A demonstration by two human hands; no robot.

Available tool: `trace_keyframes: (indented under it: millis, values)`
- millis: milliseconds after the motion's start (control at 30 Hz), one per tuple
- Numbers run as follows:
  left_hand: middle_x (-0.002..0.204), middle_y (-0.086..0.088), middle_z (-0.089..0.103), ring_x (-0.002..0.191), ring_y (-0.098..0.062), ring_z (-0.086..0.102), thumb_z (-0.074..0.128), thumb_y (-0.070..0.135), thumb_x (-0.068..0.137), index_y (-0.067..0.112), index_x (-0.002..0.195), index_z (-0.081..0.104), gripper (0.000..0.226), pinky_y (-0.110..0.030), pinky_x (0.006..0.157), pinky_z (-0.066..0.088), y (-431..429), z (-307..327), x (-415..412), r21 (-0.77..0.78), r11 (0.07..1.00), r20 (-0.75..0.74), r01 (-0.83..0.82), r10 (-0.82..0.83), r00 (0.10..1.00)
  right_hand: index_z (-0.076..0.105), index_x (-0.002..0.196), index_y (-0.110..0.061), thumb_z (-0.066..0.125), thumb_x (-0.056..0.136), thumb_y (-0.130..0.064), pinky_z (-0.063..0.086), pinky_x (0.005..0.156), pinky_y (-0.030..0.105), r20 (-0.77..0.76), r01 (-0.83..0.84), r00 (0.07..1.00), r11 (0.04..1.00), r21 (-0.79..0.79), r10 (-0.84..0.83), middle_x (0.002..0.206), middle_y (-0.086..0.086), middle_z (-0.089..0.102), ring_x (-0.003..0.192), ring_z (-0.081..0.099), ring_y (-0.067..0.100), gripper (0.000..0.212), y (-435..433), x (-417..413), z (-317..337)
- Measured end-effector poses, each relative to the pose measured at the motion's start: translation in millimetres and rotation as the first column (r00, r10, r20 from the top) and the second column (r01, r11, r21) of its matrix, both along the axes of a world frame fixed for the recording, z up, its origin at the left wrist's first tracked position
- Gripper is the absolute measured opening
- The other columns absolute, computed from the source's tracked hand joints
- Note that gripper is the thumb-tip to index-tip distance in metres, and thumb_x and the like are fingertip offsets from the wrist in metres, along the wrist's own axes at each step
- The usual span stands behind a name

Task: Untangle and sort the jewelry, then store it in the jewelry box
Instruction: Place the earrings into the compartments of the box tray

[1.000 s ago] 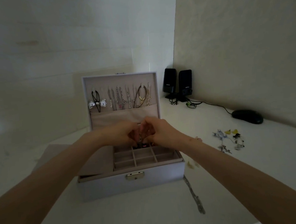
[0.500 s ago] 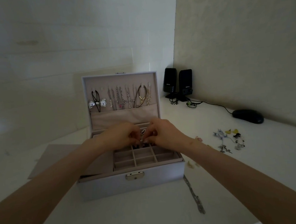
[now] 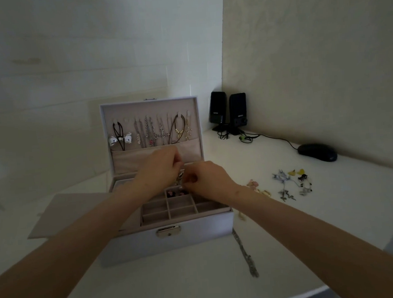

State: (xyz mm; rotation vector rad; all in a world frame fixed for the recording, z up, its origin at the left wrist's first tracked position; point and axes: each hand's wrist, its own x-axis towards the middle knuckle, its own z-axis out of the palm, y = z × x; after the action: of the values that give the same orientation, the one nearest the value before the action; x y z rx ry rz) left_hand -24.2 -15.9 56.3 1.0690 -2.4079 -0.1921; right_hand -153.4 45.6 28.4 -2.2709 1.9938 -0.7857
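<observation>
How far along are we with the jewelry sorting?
Done: necklaces hang in the box lid, and a few small items lie in one back compartment. In hand: the left hand and right hand pinch a small piece above the compartments. Left: the earring cluster at right, pink and gold bits by the right wrist, a long chain before the box.

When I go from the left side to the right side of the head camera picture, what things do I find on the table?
Flat beige panel → open jewelry box → loose jewelry pile → black mouse.
</observation>
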Motion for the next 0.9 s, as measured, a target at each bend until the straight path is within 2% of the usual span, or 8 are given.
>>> trace_keyframes:
  millis: [100, 200, 333, 467, 533, 600, 733, 900]
  values:
    - [0.088, 0.003, 0.056, 0.08, -0.013, 0.054, 0.053, 0.017, 0.094, 0.015, 0.093, 0.053, 0.002, -0.027, 0.071, 0.046, 12.2, 2.0, -7.7, -0.005, 1.0, -0.043, 0.007, -0.007, 0.999, 0.072, 0.096, -0.018, 0.063, 0.088, -0.025, 0.038, 0.07, 0.025, 0.181, 0.043, 0.983, 0.998, -0.05, -0.033, 0.094, -0.001, 0.066, 0.08, 0.051, 0.009, 0.015, 9.6, -18.2, 4.6]
    - [0.087, 0.006, 0.056, 0.079, -0.009, 0.055, 0.056, 0.023, 0.093, 0.018, 0.092, 0.054, 0.005, -0.026, 0.073, 0.049, 24.1, 2.7, -25.8, 0.024, 0.995, -0.005, 0.092, -0.092, 0.996, 0.073, 0.093, -0.021, 0.065, 0.087, -0.027, 0.04, 0.071, 0.024, 0.267, 0.224, 0.943, 0.972, -0.07, -0.198, 0.091, -0.002, 0.068, 0.08, 0.054, 0.009, 0.011, 16.8, -61.2, 9.6]
    - [0.096, 0.005, 0.063, 0.092, -0.014, 0.057, 0.058, 0.03, 0.091, 0.019, 0.095, 0.058, 0.012, -0.035, 0.086, 0.049, 36.4, -3.8, -74.1, 0.0, 0.975, 0.174, 0.221, -0.218, 0.96, 0.072, 0.104, -0.013, 0.062, 0.088, -0.006, 0.042, 0.081, 0.018, 0.16, 0.351, 0.911, 0.918, 0.183, -0.38, 0.108, 0.005, 0.07, 0.091, 0.061, 0.012, 0.02, 24.0, -122.3, 3.0]
    - [0.1, -0.004, 0.065, 0.096, -0.023, 0.058, 0.059, 0.034, 0.09, 0.012, 0.099, 0.062, 0.025, -0.035, 0.084, 0.048, 30.8, -20.0, -134.9, 0.157, 0.974, 0.33, 0.166, -0.21, 0.92, 0.071, 0.111, -0.015, 0.064, 0.088, -0.011, 0.038, 0.078, 0.014, 0.006, 0.374, 0.918, 0.869, 0.324, -0.397, 0.115, 0.003, 0.068, 0.103, 0.059, 0.012, 0.024, 22.4, -143.0, -18.1]
    - [0.077, -0.003, 0.057, 0.082, -0.023, 0.056, 0.063, 0.034, 0.087, 0.012, 0.075, 0.057, 0.026, -0.031, 0.07, 0.044, 22.6, -28.7, -157.1, 0.283, 0.95, 0.347, 0.132, -0.23, 0.909, 0.071, 0.11, -0.016, 0.069, 0.084, -0.016, 0.036, 0.065, 0.009, -0.021, 0.375, 0.921, 0.868, 0.327, -0.39, 0.11, 0.002, 0.07, 0.093, 0.06, 0.009, 0.026, 18.6, -146.2, -24.6]
    - [0.068, -0.002, 0.048, 0.076, -0.023, 0.053, 0.066, 0.031, 0.085, 0.01, 0.071, 0.052, 0.028, -0.03, 0.064, 0.039, 14.4, -37.2, -169.5, 0.373, 0.921, 0.34, 0.112, -0.248, 0.907, 0.073, 0.106, -0.016, 0.074, 0.08, -0.02, 0.037, 0.059, 0.01, -0.005, 0.378, 0.918, 0.87, 0.316, -0.397, 0.101, 0.002, 0.071, 0.077, 0.057, 0.005, 0.026, 14.9, -149.0, -29.2]
    - [0.091, -0.011, 0.064, 0.089, -0.027, 0.063, 0.061, 0.013, 0.088, 0.0, 0.099, 0.065, 0.018, -0.032, 0.067, 0.047, -0.1, -50.9, -180.5, 0.385, 0.919, 0.31, 0.09, -0.221, 0.925, 0.074, 0.092, -0.009, 0.075, 0.078, -0.017, 0.038, 0.057, 0.01, 0.093, 0.376, 0.903, 0.876, 0.303, -0.42, 0.085, 0.002, 0.066, 0.072, 0.054, 0.007, 0.017, 13.0, -154.0, -32.7]
    - [0.099, -0.014, 0.067, 0.093, -0.028, 0.063, 0.063, 0.009, 0.086, -0.001, 0.099, 0.067, 0.017, -0.033, 0.073, 0.048, -5.4, -56.4, -182.7, 0.396, 0.913, 0.276, 0.101, -0.224, 0.935, 0.074, 0.089, -0.004, 0.071, 0.081, -0.01, 0.037, 0.054, 0.008, 0.16, 0.371, 0.888, 0.879, 0.3, -0.43, 0.076, 0.001, 0.061, 0.066, 0.053, 0.005, 0.01, 13.3, -152.8, -34.1]
